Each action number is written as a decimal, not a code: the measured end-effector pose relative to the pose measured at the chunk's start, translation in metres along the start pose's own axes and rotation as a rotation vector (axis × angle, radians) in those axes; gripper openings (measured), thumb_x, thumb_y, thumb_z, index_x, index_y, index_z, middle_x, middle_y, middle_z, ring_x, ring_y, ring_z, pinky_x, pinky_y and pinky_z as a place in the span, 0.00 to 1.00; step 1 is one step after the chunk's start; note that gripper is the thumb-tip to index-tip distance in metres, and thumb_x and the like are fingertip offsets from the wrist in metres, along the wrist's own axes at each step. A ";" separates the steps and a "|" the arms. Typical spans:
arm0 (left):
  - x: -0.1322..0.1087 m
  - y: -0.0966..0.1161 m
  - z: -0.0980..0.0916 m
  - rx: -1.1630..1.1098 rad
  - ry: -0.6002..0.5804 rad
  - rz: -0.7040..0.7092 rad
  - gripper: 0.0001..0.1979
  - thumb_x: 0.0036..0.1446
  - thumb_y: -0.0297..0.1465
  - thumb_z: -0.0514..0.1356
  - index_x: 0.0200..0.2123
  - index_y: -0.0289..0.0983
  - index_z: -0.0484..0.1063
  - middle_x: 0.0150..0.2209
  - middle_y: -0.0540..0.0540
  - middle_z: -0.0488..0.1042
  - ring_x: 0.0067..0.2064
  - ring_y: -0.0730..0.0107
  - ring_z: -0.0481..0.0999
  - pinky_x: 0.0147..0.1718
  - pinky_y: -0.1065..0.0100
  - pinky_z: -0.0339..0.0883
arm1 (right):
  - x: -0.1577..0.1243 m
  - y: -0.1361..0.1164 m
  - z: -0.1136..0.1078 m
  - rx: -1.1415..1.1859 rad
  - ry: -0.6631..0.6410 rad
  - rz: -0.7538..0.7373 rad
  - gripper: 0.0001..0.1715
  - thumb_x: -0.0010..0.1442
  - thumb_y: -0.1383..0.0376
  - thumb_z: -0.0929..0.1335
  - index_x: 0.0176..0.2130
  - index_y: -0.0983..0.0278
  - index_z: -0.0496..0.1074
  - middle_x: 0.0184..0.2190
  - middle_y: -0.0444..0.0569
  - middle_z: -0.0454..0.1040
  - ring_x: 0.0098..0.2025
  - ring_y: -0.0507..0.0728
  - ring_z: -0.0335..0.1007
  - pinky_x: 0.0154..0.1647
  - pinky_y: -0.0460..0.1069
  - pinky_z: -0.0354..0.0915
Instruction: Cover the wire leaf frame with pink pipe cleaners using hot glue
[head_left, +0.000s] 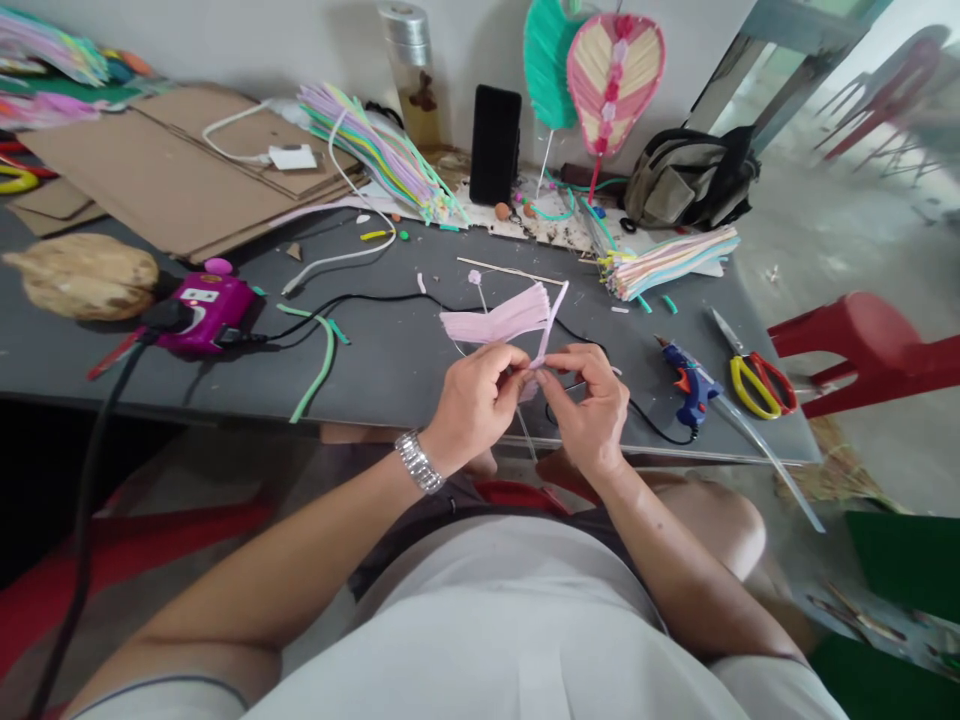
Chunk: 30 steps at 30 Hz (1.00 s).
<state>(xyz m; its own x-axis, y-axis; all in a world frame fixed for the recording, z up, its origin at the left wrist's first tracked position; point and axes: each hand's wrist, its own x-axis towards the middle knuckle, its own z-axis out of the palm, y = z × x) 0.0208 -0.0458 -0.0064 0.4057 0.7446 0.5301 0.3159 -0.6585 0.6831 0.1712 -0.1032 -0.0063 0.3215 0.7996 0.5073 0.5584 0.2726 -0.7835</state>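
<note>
Left hand and right hand are pinching fanned pink strips at the gathered end; outer ends are splaying loose, a multicoloured strip bundle lying uncut at right.

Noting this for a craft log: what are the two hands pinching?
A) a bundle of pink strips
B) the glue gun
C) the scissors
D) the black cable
A. The left hand and right hand pinch the pink strips together, while the scissors lie off to the right on the table.
</note>
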 end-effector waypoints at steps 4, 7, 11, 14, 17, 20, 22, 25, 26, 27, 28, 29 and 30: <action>0.002 0.001 -0.001 -0.045 -0.037 -0.042 0.06 0.60 0.21 0.60 0.35 0.37 0.74 0.30 0.49 0.80 0.28 0.71 0.75 0.30 0.70 0.65 | -0.003 0.001 -0.002 -0.035 0.026 -0.047 0.07 0.62 0.66 0.72 0.42 0.58 0.79 0.40 0.47 0.77 0.42 0.57 0.74 0.44 0.53 0.70; 0.003 0.002 -0.002 -0.085 -0.062 -0.090 0.05 0.60 0.23 0.61 0.33 0.37 0.74 0.28 0.49 0.79 0.26 0.71 0.75 0.29 0.70 0.65 | -0.001 0.002 -0.003 -0.055 0.016 -0.072 0.06 0.62 0.65 0.72 0.42 0.58 0.79 0.41 0.48 0.77 0.43 0.57 0.74 0.44 0.54 0.71; 0.003 0.003 -0.003 -0.114 -0.089 -0.126 0.05 0.62 0.25 0.61 0.33 0.37 0.74 0.26 0.49 0.79 0.26 0.71 0.75 0.29 0.71 0.65 | 0.001 0.003 -0.004 -0.007 -0.029 -0.048 0.05 0.62 0.66 0.73 0.40 0.59 0.80 0.40 0.48 0.78 0.44 0.57 0.75 0.45 0.53 0.70; 0.002 0.003 -0.003 -0.107 -0.068 -0.104 0.05 0.62 0.25 0.61 0.33 0.37 0.74 0.27 0.49 0.80 0.27 0.71 0.76 0.30 0.71 0.66 | 0.000 0.004 -0.003 0.092 -0.057 0.045 0.06 0.62 0.66 0.73 0.41 0.60 0.81 0.40 0.48 0.80 0.43 0.56 0.76 0.44 0.52 0.70; 0.002 0.003 -0.002 -0.082 -0.036 -0.049 0.05 0.61 0.23 0.61 0.34 0.37 0.73 0.28 0.49 0.80 0.29 0.70 0.77 0.31 0.70 0.66 | -0.003 0.006 0.000 0.206 -0.065 0.171 0.06 0.61 0.64 0.74 0.41 0.59 0.81 0.40 0.47 0.81 0.42 0.55 0.76 0.43 0.51 0.70; 0.002 0.004 -0.001 -0.066 -0.032 -0.034 0.05 0.61 0.23 0.61 0.34 0.38 0.73 0.29 0.49 0.80 0.30 0.70 0.77 0.31 0.70 0.66 | -0.003 0.006 0.002 0.340 -0.079 0.265 0.06 0.60 0.63 0.75 0.40 0.59 0.82 0.39 0.46 0.82 0.41 0.56 0.77 0.45 0.52 0.71; 0.002 0.004 -0.001 -0.055 -0.023 -0.038 0.05 0.61 0.23 0.61 0.34 0.38 0.73 0.30 0.48 0.80 0.30 0.70 0.77 0.31 0.69 0.67 | -0.002 0.006 0.003 0.438 -0.098 0.305 0.06 0.59 0.64 0.75 0.39 0.59 0.82 0.38 0.46 0.82 0.42 0.56 0.78 0.46 0.53 0.72; 0.001 0.004 0.000 -0.049 -0.005 -0.033 0.05 0.62 0.23 0.61 0.34 0.38 0.73 0.31 0.48 0.80 0.30 0.70 0.76 0.32 0.69 0.67 | -0.002 0.006 0.003 0.472 -0.097 0.340 0.07 0.58 0.63 0.76 0.40 0.60 0.81 0.39 0.47 0.83 0.42 0.57 0.78 0.46 0.53 0.73; 0.001 0.005 0.001 -0.046 0.000 -0.028 0.05 0.62 0.23 0.61 0.34 0.38 0.73 0.31 0.48 0.80 0.30 0.70 0.76 0.32 0.69 0.67 | -0.002 0.005 0.002 0.439 -0.075 0.343 0.08 0.58 0.63 0.76 0.40 0.60 0.81 0.38 0.47 0.82 0.41 0.56 0.78 0.45 0.52 0.72; 0.001 0.005 0.001 -0.041 0.004 -0.022 0.05 0.62 0.23 0.61 0.34 0.38 0.73 0.31 0.48 0.80 0.31 0.70 0.76 0.32 0.69 0.67 | -0.003 0.005 0.002 0.390 -0.047 0.340 0.09 0.58 0.63 0.76 0.41 0.60 0.81 0.38 0.47 0.82 0.39 0.56 0.77 0.43 0.52 0.72; 0.001 0.005 0.001 -0.033 0.006 -0.015 0.05 0.62 0.23 0.61 0.35 0.38 0.73 0.32 0.48 0.80 0.31 0.69 0.77 0.32 0.69 0.67 | -0.003 0.004 0.001 0.332 -0.019 0.330 0.08 0.58 0.63 0.75 0.40 0.61 0.80 0.36 0.46 0.82 0.37 0.55 0.76 0.41 0.51 0.71; 0.001 0.006 0.002 -0.024 0.008 -0.011 0.05 0.62 0.23 0.61 0.35 0.38 0.73 0.32 0.48 0.80 0.32 0.69 0.77 0.33 0.69 0.67 | -0.004 0.003 0.000 0.274 0.005 0.309 0.07 0.58 0.63 0.75 0.39 0.61 0.80 0.34 0.45 0.81 0.35 0.54 0.74 0.39 0.50 0.70; 0.001 0.006 0.002 -0.015 0.009 -0.008 0.05 0.62 0.23 0.61 0.35 0.38 0.73 0.32 0.48 0.80 0.32 0.69 0.77 0.33 0.69 0.67 | -0.005 0.001 0.000 0.223 0.020 0.280 0.05 0.59 0.64 0.75 0.38 0.61 0.79 0.33 0.44 0.80 0.34 0.53 0.73 0.38 0.49 0.69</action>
<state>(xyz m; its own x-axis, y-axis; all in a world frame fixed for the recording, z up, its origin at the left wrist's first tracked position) 0.0245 -0.0496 -0.0028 0.3952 0.7510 0.5289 0.3063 -0.6506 0.6949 0.1702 -0.1071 -0.0092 0.4547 0.8496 0.2672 0.2670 0.1561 -0.9510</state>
